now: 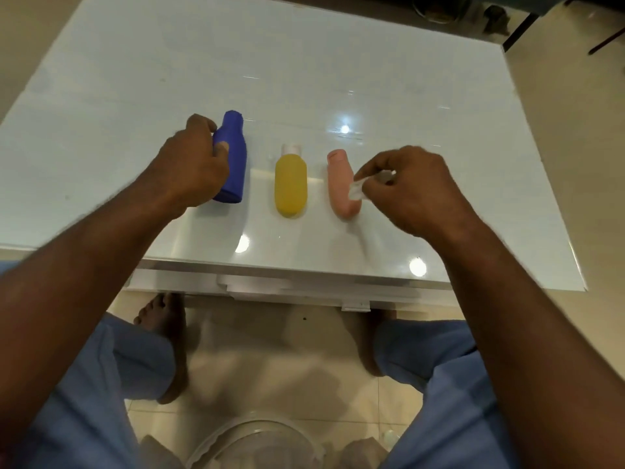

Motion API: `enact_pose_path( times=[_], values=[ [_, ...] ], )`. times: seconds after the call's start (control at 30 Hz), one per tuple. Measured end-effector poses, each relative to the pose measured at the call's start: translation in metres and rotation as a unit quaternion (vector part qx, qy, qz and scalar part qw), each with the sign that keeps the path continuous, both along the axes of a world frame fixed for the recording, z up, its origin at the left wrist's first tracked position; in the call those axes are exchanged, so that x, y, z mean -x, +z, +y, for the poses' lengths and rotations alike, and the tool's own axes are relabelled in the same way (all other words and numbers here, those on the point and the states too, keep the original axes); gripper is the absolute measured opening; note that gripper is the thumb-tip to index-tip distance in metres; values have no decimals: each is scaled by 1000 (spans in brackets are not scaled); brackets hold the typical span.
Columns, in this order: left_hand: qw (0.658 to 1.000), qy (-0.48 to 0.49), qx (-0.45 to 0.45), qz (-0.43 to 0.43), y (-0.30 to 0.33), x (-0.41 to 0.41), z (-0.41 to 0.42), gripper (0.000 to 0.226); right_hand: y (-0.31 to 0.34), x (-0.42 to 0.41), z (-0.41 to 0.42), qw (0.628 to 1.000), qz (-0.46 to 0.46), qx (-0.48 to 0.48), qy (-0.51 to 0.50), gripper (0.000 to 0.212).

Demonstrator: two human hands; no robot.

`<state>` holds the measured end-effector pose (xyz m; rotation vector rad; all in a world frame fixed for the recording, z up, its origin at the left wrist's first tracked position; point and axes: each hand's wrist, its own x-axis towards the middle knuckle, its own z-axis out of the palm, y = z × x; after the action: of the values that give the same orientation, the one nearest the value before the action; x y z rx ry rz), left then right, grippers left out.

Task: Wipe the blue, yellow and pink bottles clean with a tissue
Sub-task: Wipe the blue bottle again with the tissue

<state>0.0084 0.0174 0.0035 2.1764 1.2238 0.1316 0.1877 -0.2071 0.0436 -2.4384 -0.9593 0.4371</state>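
Three bottles lie side by side on a glossy white table (338, 79). The blue bottle (234, 154) is on the left, and my left hand (194, 164) grips its side, thumb on top. In the middle lies the yellow bottle (291, 186) with a white cap, untouched. The pink bottle (341, 184) is on the right. My right hand (412, 187) pinches a small crumpled white tissue (359, 190) right beside the pink bottle; whether the tissue touches it is unclear.
The table's near edge (304, 282) runs just below the bottles, with a white frame under it. Below are my knees in blue trousers, bare feet on a beige tiled floor, and a clear round container (257, 445). Dark furniture legs (521, 28) stand far right.
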Motion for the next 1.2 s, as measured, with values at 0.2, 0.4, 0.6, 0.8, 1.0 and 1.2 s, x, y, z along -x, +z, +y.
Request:
enact_pose_path(
  times=[0.2, 0.4, 0.6, 0.8, 1.0, 1.2],
  values=[
    [993, -31, -105, 38, -13, 0, -5, 48, -4, 3, -18, 983, -11, 169, 70, 29],
    [981, -68, -164, 75, -12, 9, -6, 47, -6, 1, -40, 979, -3, 197, 53, 31],
    [982, -95, -156, 47, -5, 18, -5, 62, -11, 15, -54, 973, -8, 211, 91, 56],
    [983, -105, -142, 42, -2, 39, -15, 71, -21, 35, -70, 981, -20, 176, 79, 85],
    [983, -129, -116, 59, -5, 72, -29, 86, -34, 53, -87, 987, -48, 146, 53, 82],
    [980, -133, -126, 81, 8, 99, -47, 88, -36, 60, -84, 952, -55, 276, 117, 77]
  ],
)
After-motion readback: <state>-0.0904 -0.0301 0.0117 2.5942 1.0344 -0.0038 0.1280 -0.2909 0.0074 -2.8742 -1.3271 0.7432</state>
